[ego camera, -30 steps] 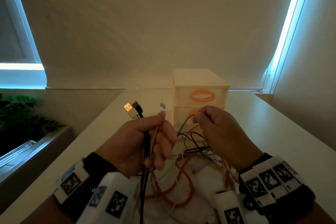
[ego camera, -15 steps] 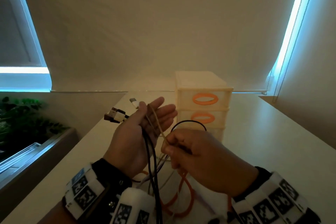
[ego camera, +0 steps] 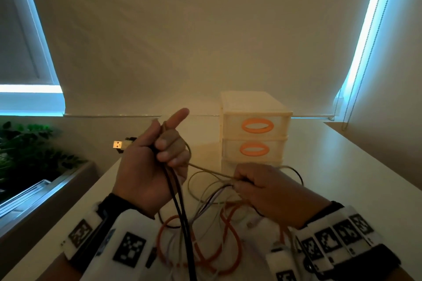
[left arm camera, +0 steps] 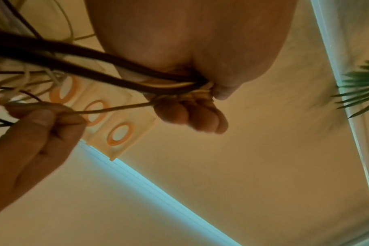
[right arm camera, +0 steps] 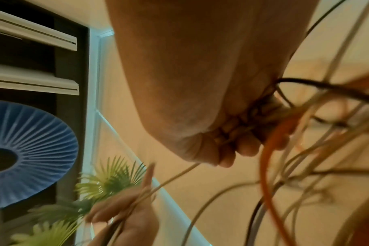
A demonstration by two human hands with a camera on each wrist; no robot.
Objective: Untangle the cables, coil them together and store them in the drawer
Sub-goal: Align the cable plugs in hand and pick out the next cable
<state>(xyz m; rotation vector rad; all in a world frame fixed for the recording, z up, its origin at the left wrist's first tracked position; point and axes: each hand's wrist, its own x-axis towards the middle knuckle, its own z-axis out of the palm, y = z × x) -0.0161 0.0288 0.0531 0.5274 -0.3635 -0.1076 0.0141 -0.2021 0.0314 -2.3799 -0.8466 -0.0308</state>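
Observation:
My left hand (ego camera: 157, 157) is raised over the table and grips a bundle of cable ends: two black cables (ego camera: 180, 207) hang down from it and a USB plug (ego camera: 118, 145) sticks out to its left. Its forefinger points up. A thin beige cable (ego camera: 210, 172) runs taut from that hand to my right hand (ego camera: 258, 186), which pinches it lower and to the right. Below both hands a tangle of orange cable (ego camera: 230, 232), white and dark cables lies on the table. The cream drawer unit (ego camera: 254, 130) with orange handles stands behind, its drawers closed.
The white table (ego camera: 342, 166) stretches right of the drawer unit. A window blind (ego camera: 205, 29) hangs behind, its bead chain (ego camera: 349, 107) at far right. On the left, beyond the table edge, are a ledge and a green plant (ego camera: 29, 143).
My left hand has closed its fingers round the cable ends and risen. My right hand has moved down and right, drawing the beige cable taut between the hands.

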